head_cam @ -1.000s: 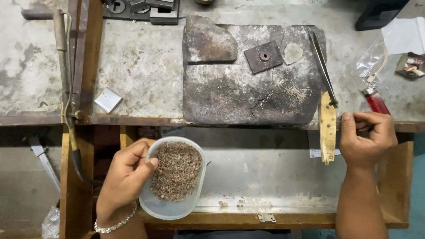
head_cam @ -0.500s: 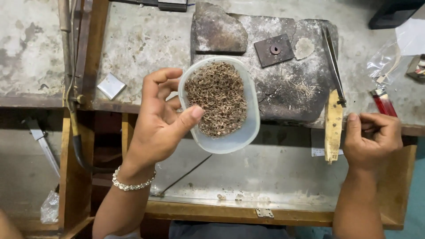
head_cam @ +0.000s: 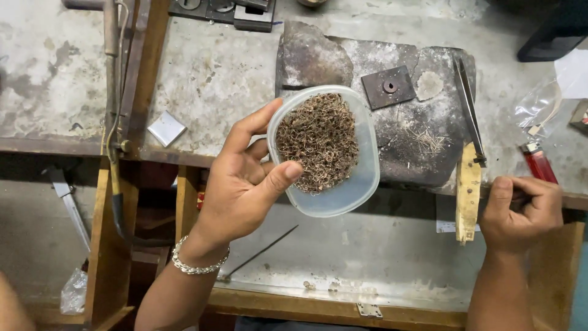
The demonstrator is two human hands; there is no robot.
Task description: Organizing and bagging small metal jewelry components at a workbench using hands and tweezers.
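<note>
L hand (head_cam: 242,184) raised, fingers curled in grip; R hand (head_cam: 520,211) fisted, knuckles up.

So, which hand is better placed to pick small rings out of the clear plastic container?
Right. The left hand already grips the clear plastic container of small brown metal rings, while the right hand rests curled at the bench edge.

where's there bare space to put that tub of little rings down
The bare benchtop between the upright wooden post and the dark slab holds only a small metal square. The pull-out metal tray below the tub is mostly bare. The right edge is crowded: tweezers, lighter, right hand.
</note>
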